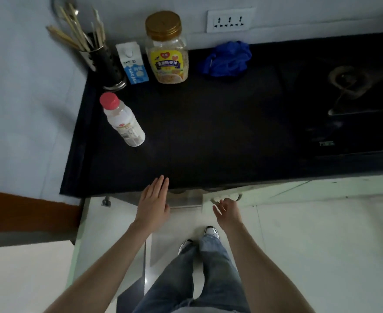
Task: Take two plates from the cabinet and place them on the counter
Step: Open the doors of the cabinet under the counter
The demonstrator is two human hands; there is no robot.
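A black counter runs across the view, with white cabinet doors below its front edge. The left cabinet door is swung open toward me. My left hand is flat with fingers together, just under the counter's front edge, holding nothing. My right hand is open with fingers spread, right below the handle of the right cabinet door; whether it touches the handle I cannot tell. No plates are visible; the cabinet's inside is hidden.
On the counter stand a red-capped bottle, a milk carton, a gold-lidded oat jar and a chopstick holder. A blue cloth lies at the back. A gas burner sits at the right. My legs stand below.
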